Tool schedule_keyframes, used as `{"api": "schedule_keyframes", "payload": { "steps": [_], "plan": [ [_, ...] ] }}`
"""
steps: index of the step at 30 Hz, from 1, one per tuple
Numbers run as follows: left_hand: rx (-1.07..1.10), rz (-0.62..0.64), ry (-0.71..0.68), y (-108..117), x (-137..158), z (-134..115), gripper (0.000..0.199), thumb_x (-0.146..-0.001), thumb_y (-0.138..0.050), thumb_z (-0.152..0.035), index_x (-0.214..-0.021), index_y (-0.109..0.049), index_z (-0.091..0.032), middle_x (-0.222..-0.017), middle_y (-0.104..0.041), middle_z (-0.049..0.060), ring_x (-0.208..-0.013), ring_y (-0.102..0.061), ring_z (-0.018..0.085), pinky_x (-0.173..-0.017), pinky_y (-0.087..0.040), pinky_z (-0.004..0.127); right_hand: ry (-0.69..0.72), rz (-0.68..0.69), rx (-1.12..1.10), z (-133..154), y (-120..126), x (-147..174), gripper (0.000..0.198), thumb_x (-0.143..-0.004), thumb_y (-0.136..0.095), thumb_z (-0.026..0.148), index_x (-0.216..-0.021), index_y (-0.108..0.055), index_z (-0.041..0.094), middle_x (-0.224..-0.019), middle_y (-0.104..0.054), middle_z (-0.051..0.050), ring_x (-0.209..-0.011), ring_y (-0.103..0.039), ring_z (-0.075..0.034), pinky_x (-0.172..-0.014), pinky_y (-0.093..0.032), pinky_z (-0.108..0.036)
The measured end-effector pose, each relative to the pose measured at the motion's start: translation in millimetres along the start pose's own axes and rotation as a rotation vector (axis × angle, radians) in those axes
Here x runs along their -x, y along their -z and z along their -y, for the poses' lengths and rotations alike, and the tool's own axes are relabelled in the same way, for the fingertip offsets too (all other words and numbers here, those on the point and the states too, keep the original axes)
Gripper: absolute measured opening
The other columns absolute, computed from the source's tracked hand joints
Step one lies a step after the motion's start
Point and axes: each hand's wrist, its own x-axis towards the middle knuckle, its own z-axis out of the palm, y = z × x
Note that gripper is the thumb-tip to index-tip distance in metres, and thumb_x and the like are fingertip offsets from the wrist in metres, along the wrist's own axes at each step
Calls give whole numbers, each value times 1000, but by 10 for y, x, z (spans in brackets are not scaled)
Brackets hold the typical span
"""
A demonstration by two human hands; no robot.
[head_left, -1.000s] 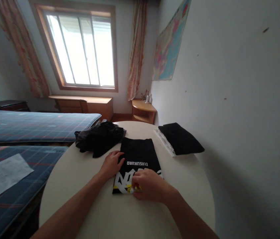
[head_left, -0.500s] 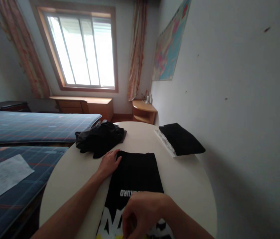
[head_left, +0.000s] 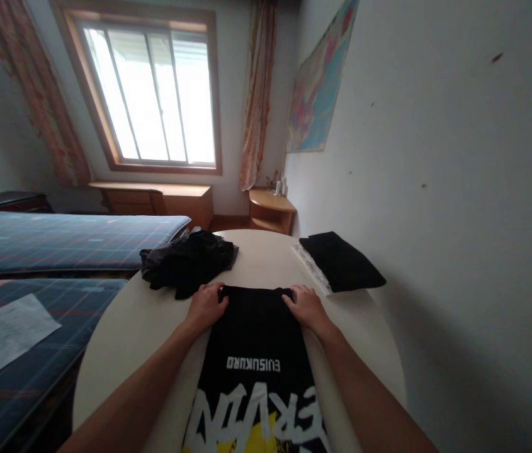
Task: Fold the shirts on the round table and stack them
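Note:
A black printed T-shirt [head_left: 256,333], folded into a long strip, lies flat on the round white table [head_left: 119,352]. White lettering and a yellow patch show on it upside down, and its near end runs out of view. At its far left corner, my left hand [head_left: 206,305] is closed, thumb on the cloth and fingers curled at the edge. My right hand [head_left: 307,307] grips the far right corner in the same way. The fingertips of both hands are partly hidden.
A crumpled heap of black clothing [head_left: 190,261] lies at the table's far left. Folded black cloth [head_left: 341,261] rests on white cloth at the far right, near the wall [head_left: 459,251]. Plaid mattresses [head_left: 67,242] and a paper sheet [head_left: 5,336] are on the left.
My right hand has moved from over the lettering at the near part of the T-shirt forward to its far right corner. My left hand stays at the left corner.

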Motion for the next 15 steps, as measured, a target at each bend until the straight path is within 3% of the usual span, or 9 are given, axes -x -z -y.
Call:
{"api": "schedule_keyframes", "payload": {
  "steps": [7, 12, 15],
  "plan": [
    [113, 106, -41, 117, -41, 63, 8, -79, -64, -25, -79, -70, -20, -79, -71, 4, -81, -67, 23, -76, -49, 30, -17, 37, -153, -12, 17, -66, 23, -86, -63, 30, -101, -68, 13, -104, -71, -11, -99, -65, -22, -90, -47, -32],
    [263, 104, -21, 136, -94, 47, 10, -81, -61, -23, -88, -68, -20, -91, -73, 4, -89, -68, 23, -77, -50, 30, -80, 75, -370, -17, 126, -75, 15, -85, -64, 27, -97, -65, 19, -92, -72, -5, -82, -70, -18, -73, -52, -27],
    [379, 107, 15, 178, -241, -19, 10, -83, -61, -23, -91, -65, -18, -92, -72, 5, -75, -70, 19, -67, -52, 27, -165, 75, -517, -16, 216, -178, 15, -87, -62, 29, -98, -60, 19, -91, -70, -3, -57, -66, -12, -55, -51, -24]
  ]
}}
